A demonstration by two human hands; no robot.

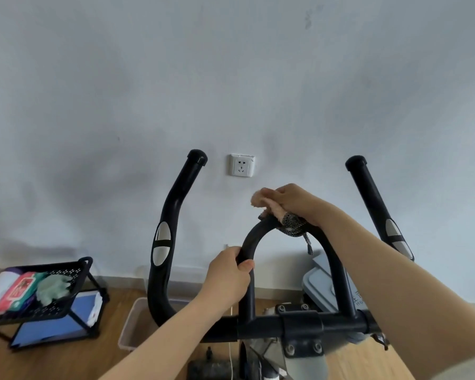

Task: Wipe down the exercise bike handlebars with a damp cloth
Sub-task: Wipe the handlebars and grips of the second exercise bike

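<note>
Sitting far left on floor: black mesh rack (66, 272) holding packets, well apart from bike. Rising next: left horn of handlebars (173, 215), bare, apparently not yet being wiped. Gripping left leg of centre loop (248, 242): left hand (228, 281), fingers closed round tube, forearm angled up from below, likely steadying the frame. Pressing on loop's crown: right hand (294, 204), closed over pinkish cloth (266, 202), wrist bent down, arm reaching in from lower right. Standing untouched far right: right horn (373, 198).
</note>
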